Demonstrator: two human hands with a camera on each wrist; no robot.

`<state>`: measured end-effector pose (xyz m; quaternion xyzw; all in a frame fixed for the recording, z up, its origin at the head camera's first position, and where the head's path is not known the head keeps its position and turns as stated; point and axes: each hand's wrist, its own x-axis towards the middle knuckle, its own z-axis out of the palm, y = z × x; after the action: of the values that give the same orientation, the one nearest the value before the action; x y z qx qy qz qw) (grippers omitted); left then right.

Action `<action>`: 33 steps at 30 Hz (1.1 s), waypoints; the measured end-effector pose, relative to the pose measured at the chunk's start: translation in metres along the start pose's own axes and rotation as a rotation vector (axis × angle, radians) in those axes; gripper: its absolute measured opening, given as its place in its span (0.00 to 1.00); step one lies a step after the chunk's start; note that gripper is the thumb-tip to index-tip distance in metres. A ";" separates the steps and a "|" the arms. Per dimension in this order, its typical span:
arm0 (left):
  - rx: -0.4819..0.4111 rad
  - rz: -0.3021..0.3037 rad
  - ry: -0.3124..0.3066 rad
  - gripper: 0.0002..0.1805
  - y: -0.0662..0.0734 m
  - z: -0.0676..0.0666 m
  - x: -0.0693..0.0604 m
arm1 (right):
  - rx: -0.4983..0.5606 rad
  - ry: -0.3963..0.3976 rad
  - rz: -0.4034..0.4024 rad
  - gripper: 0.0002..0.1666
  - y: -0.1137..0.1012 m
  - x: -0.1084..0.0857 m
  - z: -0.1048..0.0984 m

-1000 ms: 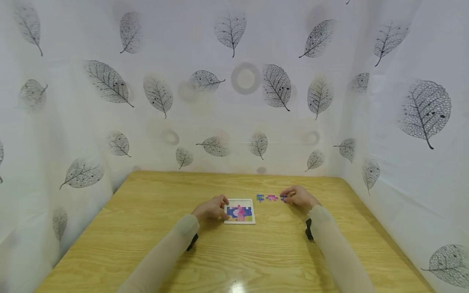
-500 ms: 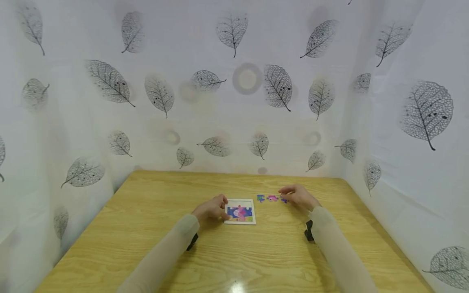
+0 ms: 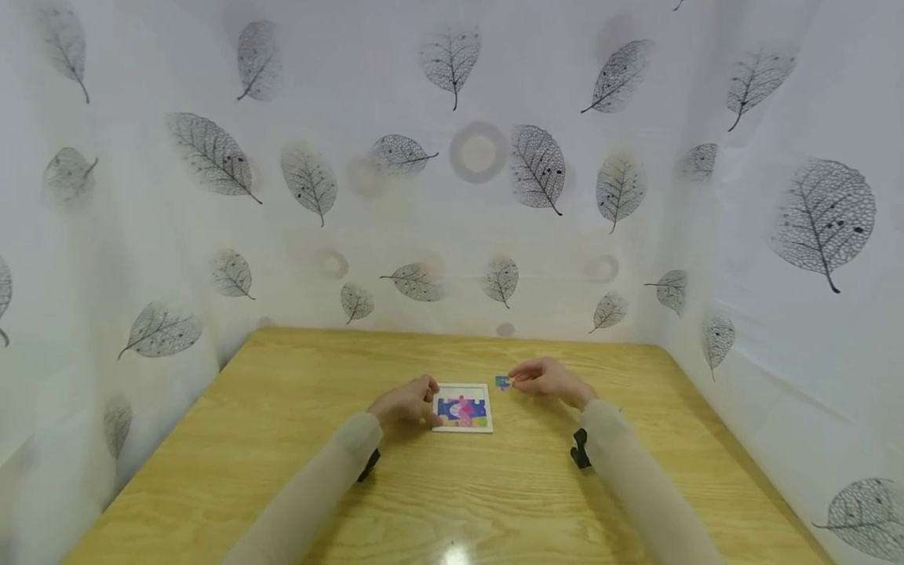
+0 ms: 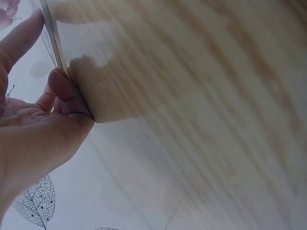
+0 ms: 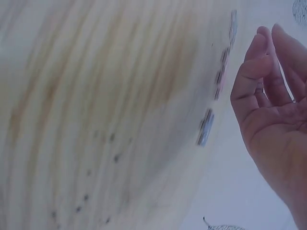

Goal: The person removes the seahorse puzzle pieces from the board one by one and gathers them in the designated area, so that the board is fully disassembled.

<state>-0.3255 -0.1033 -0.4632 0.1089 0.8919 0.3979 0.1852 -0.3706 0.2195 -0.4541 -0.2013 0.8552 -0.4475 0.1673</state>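
My left hand (image 3: 404,402) holds the left side of a white-framed jigsaw puzzle (image 3: 462,430), thumb at the near corner and fingers by the far one. The partly filled puzzle shows a pink figure on blue, with a pale bare strip along its far side. In the left wrist view, the thumb (image 4: 21,40) meets the frame's thin edge. My right hand (image 3: 551,380) hovers over loose pieces with fingers bent, nothing visible between them. A blue-green jigsaw piece (image 3: 502,382) shows beside its fingertips; the hand hides the others in the head view. The right wrist view shows a pink piece (image 5: 221,74) flat on the table.
The wooden table (image 3: 452,486) extends around the puzzle. A white leaf-print curtain (image 3: 452,227) hangs behind it and along both sides. Another piece (image 5: 205,128) lies near the pink one in the right wrist view.
My right hand has moved left from the rightmost loose piece to above the middle ones, now covering them in the head view. My left hand has stayed at the puzzle's left side.
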 end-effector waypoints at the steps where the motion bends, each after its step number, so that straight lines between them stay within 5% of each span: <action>1: 0.004 0.000 0.002 0.30 0.001 0.000 0.000 | 0.008 -0.009 -0.002 0.22 -0.002 0.001 0.002; 14: 0.003 -0.014 -0.007 0.29 0.003 -0.001 0.000 | 0.065 -0.083 0.021 0.19 -0.025 0.019 0.041; 25: 0.031 0.007 -0.005 0.30 -0.001 -0.001 0.000 | 0.134 -0.136 -0.044 0.22 -0.046 0.038 0.069; 33: 0.029 0.002 -0.010 0.31 -0.001 -0.001 -0.001 | 0.045 -0.143 -0.078 0.19 -0.056 0.047 0.083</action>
<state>-0.3246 -0.1047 -0.4629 0.1146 0.8965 0.3847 0.1875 -0.3618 0.1087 -0.4578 -0.2620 0.8223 -0.4573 0.2148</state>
